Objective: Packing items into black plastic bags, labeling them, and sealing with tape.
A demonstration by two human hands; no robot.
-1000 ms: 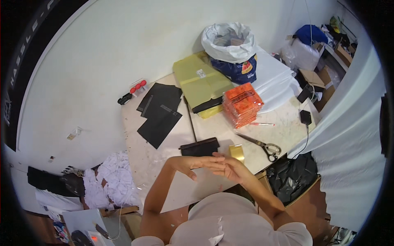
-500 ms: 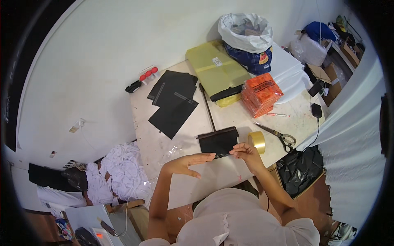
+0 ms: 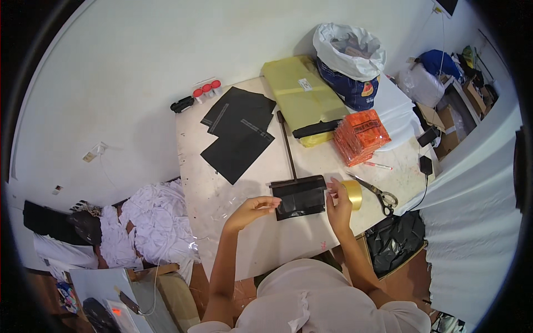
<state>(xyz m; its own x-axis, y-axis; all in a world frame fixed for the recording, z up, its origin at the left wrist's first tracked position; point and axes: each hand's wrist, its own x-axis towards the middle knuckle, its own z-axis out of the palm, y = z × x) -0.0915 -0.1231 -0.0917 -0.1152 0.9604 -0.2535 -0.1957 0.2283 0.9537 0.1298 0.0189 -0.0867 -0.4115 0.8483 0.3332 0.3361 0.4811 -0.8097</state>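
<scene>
A black plastic piece (image 3: 302,203), glossy along its near edge, lies on the pale table. At its far side is a narrow dark bar (image 3: 277,185), from which a long thin dark rod (image 3: 287,145) runs away from me. My left hand (image 3: 249,213) is at the piece's left edge, fingers stretched and fingertips at or just above it. At the right edge is my right hand (image 3: 338,207), fingers slightly bent and apart, with no held thing visible. A roll of yellowish tape (image 3: 353,195) stands right beside that hand. Black-handled scissors (image 3: 383,196) lie further right.
Flat black bags (image 3: 237,157) overlap at the far left. Yellow packages (image 3: 302,91), a black roll (image 3: 316,129), stacked orange packets (image 3: 361,136) and a big open sack (image 3: 350,72) fill the back. Red-capped bottles (image 3: 207,89) stand by the wall. A white curtain (image 3: 477,222) hangs at right.
Both hands have moved from the near edge of the black piece out to its left and right sides. More of its near part now shows. The whole view has shifted slightly.
</scene>
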